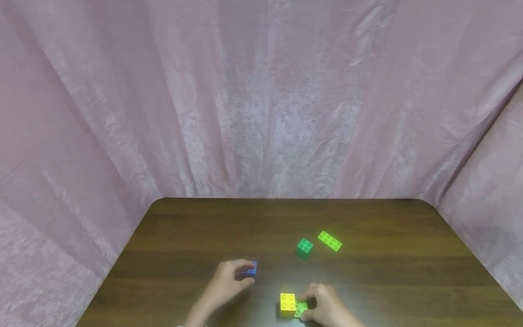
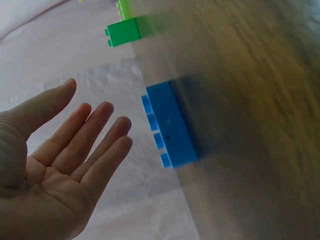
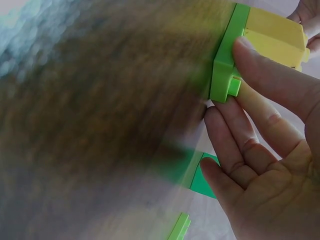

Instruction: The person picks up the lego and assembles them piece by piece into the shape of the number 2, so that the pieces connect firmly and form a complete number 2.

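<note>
My left hand reaches over a blue toy brick, its fingers loosely bent with a gap between thumb and fingers. In the left wrist view the fingertips are apart from that blue brick, which stands studs up on the table. Lower right, my right hand pinches the free end of a light green flat brick between thumb and fingers. A square yellow brick sits on the left end of this flat brick. From the right wrist, the thumb presses along the edge of the light green brick.
A square dark green brick stands farther back on the brown wooden table. Beside it to the right lies a lime flat brick with two rows of studs. Pink curtains hang behind and along the table's sides.
</note>
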Demonstrator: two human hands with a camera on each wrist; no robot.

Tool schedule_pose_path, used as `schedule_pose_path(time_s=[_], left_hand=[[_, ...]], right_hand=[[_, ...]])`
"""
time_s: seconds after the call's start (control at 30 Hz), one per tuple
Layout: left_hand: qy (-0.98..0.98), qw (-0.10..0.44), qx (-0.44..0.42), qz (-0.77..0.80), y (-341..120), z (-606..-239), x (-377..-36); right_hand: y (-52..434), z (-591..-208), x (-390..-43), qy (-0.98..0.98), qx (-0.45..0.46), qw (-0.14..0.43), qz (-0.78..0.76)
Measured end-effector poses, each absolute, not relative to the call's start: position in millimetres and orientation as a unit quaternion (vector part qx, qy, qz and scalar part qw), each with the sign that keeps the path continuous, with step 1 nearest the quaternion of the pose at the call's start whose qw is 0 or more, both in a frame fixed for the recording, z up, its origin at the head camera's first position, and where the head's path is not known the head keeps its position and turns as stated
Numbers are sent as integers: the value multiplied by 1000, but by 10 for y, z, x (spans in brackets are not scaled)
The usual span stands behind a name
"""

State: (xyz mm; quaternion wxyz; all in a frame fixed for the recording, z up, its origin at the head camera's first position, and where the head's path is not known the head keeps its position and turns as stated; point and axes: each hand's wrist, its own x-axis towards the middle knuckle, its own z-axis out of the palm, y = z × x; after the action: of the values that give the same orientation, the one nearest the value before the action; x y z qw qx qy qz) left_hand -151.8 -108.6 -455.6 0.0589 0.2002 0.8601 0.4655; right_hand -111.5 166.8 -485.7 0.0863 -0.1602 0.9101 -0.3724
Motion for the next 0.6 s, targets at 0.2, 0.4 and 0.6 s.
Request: schedule_pose_path(time_s=[0.2, 0.4, 0.6], left_hand=[[876, 33, 166, 452, -1156, -4567, -1531], [881, 5, 132, 454, -1198, -4559, -1554], [885, -24, 101, 454, -1223, -4597, -1581]], right_hand=[[1680, -4858, -1113, 914, -174, 78, -359], [1680, -4859, -1117, 913, -171, 79, -363], [1678, -4857, -1114, 912, -168, 81, -366]])
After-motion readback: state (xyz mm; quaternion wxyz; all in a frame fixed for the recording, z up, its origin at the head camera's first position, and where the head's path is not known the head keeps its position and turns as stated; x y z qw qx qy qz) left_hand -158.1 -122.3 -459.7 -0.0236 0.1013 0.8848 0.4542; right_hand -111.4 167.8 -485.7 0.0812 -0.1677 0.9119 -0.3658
